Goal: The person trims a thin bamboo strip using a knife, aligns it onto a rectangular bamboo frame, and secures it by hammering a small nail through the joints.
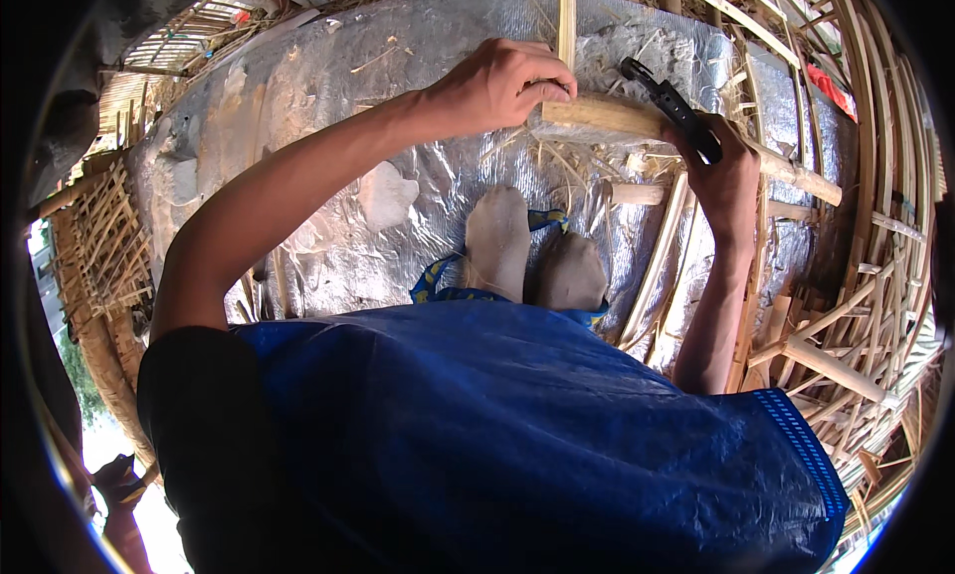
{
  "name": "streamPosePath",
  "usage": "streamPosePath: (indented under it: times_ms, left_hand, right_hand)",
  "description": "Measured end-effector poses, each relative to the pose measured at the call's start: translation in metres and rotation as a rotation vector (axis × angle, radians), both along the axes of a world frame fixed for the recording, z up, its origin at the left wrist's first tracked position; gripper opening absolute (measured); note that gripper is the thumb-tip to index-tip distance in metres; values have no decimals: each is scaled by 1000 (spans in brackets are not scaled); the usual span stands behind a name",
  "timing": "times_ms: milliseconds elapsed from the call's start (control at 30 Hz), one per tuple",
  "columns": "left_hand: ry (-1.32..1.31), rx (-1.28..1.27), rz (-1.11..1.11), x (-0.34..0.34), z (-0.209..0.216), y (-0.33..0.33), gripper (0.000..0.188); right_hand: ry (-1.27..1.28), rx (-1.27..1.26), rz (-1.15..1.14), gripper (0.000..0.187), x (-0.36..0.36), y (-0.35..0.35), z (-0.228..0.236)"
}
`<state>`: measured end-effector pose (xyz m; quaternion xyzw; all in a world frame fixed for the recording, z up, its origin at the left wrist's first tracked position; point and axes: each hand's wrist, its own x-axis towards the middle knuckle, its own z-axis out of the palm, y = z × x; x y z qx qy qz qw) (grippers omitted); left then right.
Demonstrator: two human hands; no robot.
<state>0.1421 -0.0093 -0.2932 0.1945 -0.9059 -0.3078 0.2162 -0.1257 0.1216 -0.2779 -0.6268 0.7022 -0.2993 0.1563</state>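
Note:
My left hand (512,82) is closed in a pinch just above the near end of a bamboo piece (617,118); what lies between its fingertips, if anything, is too hidden to name. An upright bamboo strip (567,22) meets that piece right beside my fingers. My right hand (726,171) grips a black tool with a hooked tip (668,98). The tool slants across the bamboo piece, its tip pointing up and left. Which kind of tool it is, I cannot tell. Past my right hand, a bamboo length (801,179) continues to the right.
Silvery foil sheeting (328,96) covers the surface ahead. Split bamboo sticks (846,365) are heaped at the right, by a curved bamboo frame (885,126). A woven bamboo panel (99,251) stands at the left. A blue cover (477,405) lies across my lap.

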Motion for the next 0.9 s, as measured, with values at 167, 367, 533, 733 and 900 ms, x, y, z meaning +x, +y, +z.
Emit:
streamPosePath:
  times_ms: [167, 367, 533, 733, 900]
  left_hand:
    - [13, -46, 10, -1, -2, -3, 8]
    - [7, -68, 37, 0, -7, -1, 8]
    - [19, -79, 41, -2, -3, 1, 8]
    - [81, -27, 44, 1, -4, 5, 7]
    - [69, -34, 35, 1, 1, 8, 9]
  right_hand:
    - [-4, 13, -10, 26, -2, 0, -2]
    - [-63, 27, 14, 30, 2, 1, -1]
    - [166, -122, 162, 38, 6, -10, 1]
    - [29, -41, 198, 30, 24, -76, 19]
    - [-221, -12, 131, 36, 51, -151, -26]
